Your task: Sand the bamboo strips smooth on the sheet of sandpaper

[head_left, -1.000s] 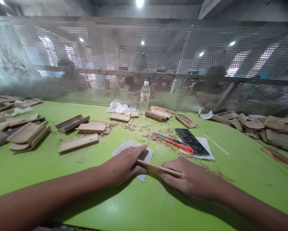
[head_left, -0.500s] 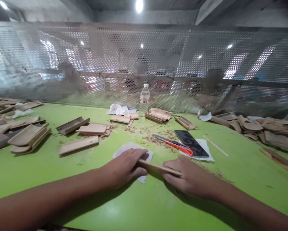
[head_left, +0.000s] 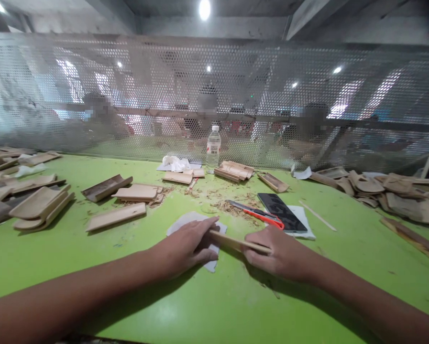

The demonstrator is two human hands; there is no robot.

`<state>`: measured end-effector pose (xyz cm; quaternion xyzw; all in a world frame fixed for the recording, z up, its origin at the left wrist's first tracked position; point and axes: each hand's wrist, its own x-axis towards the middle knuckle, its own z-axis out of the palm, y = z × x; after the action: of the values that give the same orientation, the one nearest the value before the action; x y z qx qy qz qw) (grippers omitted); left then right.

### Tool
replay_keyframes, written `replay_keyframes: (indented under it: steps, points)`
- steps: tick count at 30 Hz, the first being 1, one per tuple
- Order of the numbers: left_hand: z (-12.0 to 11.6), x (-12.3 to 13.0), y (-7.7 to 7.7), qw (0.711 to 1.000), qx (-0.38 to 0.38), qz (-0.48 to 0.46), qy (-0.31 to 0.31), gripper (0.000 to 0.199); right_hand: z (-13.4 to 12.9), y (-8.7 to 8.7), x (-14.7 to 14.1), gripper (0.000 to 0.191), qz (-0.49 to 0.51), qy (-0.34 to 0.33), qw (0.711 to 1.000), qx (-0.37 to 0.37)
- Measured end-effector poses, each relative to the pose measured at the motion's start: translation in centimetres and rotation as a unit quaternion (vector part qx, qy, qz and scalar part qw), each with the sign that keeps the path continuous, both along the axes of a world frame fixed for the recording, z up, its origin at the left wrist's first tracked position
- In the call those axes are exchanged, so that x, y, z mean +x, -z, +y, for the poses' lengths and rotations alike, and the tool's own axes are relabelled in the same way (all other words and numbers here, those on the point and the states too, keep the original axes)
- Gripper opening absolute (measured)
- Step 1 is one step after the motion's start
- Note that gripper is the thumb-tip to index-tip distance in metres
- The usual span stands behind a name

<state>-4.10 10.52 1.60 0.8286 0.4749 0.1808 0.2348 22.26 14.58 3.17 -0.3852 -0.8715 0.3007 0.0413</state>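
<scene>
A pale bamboo piece [head_left: 232,242] is held edge-on between both hands, low over the green table. My left hand [head_left: 185,246] closes on its left end, fingers over the top and thumb below. My right hand [head_left: 275,253] is wrapped round its right end, with the tip showing past the fingers. Under my left hand lies a white sheet [head_left: 180,220], partly covered by the fingers. Beyond my right hand, an orange-handled utility knife [head_left: 260,215] rests beside a dark phone [head_left: 282,212].
Curved bamboo pieces [head_left: 115,217] lie at left, with a larger pile [head_left: 397,188] at right. Shavings [head_left: 228,206] are scattered mid-table. A water bottle [head_left: 213,148] stands at the back before a perforated metal screen [head_left: 164,86]. People are blurred behind it.
The bamboo piece has shifted slightly in my hands, its left end a little higher. The right hand has risen slightly. The whole view has moved a little; other things stay put.
</scene>
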Motion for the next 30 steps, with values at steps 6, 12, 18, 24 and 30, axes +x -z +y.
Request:
replay_keyframes:
  steps: [6,12,18,24,30]
  points:
    - [0.04,0.15,-0.19,1.0,0.007,0.004,0.006,0.064,0.3,0.1,0.09,0.026,0.011,0.009,1.0,0.024]
    - [-0.06,0.21,-0.32,1.0,-0.001,0.007,0.009,0.059,-0.04,-0.03,-0.08,0.024,0.018,-0.015,0.999,-0.039]
    - [0.02,0.24,-0.35,1.0,0.002,0.012,0.003,0.063,-0.12,0.0,-0.1,0.026,0.005,0.018,1.0,0.015]
    - [-0.04,0.25,-0.48,1.0,-0.001,0.012,0.004,0.063,0.12,0.14,0.1,0.027,0.004,0.021,1.0,0.022]
    - [-0.05,0.29,-0.47,1.0,-0.008,0.017,0.01,0.057,-0.15,0.39,0.1,0.022,0.015,-0.003,0.998,-0.055]
